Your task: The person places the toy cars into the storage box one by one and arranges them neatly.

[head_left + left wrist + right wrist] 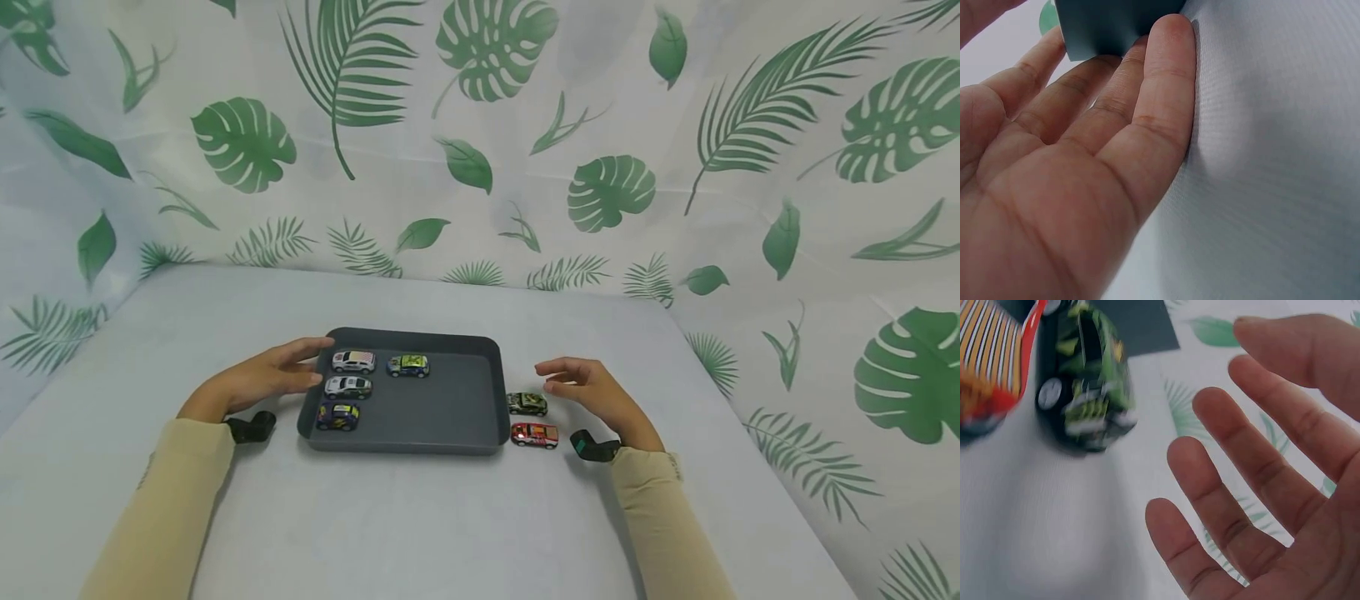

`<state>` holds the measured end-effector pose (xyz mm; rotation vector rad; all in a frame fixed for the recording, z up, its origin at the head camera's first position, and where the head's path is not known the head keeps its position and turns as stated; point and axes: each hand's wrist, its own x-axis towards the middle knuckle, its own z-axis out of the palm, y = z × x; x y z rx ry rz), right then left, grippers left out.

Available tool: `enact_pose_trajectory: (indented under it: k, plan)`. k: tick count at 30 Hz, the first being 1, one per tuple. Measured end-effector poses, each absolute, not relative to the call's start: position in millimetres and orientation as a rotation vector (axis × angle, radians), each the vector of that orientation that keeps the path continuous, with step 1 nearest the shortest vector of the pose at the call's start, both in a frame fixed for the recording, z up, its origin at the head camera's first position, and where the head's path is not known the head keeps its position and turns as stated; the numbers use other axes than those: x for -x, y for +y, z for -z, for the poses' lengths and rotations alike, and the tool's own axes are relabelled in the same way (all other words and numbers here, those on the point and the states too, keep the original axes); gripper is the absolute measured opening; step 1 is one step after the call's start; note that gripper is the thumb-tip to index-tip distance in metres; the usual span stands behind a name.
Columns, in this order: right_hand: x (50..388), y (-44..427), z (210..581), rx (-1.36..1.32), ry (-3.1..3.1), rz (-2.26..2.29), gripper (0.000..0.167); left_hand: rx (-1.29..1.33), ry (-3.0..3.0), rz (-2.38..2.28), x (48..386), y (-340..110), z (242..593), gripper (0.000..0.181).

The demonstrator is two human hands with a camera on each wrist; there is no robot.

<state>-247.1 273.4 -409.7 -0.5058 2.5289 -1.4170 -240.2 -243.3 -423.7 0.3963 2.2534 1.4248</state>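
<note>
A dark grey rectangular tray (pixel 450 417) lies on the table. Along its left side are a white-and-pink toy car (pixel 354 361), a white toy car (pixel 348 387) and a dark blue-and-yellow toy car (pixel 338 417). Farther right in the tray sits a green-and-blue toy car (pixel 408 366). My left hand (pixel 262 379) touches the tray's left wall, fingers extended. Outside the right wall stand a camouflage-green toy car (pixel 527 404) and, nearer me, a red toy car (pixel 535 435). Just beyond these, my right hand (pixel 1272 469) hovers with spread fingers, holding nothing.
The table (pixel 420 525) has a pale cover. Behind it hangs a white cloth backdrop (pixel 517 133) printed with green leaves, which also runs along both sides. Each wrist wears a small black camera, one (pixel 251 427) on the left and one (pixel 595 446) on the right.
</note>
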Motion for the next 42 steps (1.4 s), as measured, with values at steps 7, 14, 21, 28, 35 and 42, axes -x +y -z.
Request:
enact_pose_trajectory:
  k: [7, 14, 21, 28, 35, 42]
  plan:
    - [252, 278, 418, 0.512, 2.501, 1.347, 0.036, -0.428, 2.247, -1.436, 238, -249, 426, 0.079]
    - [255, 279, 423, 0.538, 2.429, 1.341, 0.036, -0.425, 2.262, -1.455, 238, -248, 427, 0.079]
    - [254, 278, 428, 0.534, 2.434, 1.301, 0.035, -0.424, 2.262, -1.509, 242, -245, 432, 0.086]
    - [252, 280, 429, 0.546, 2.45, 1.277, 0.035, -0.427, 2.351, -1.474, 246, -242, 432, 0.093]
    - [252, 278, 430, 0.59, 2.43, 1.277, 0.037, -0.408, 2.544, -1.345, 250, -237, 431, 0.079]
    - [253, 277, 428, 0.632, 2.422, 1.262, 0.039, -0.4, 2.585, -1.309, 249, -234, 427, 0.073]
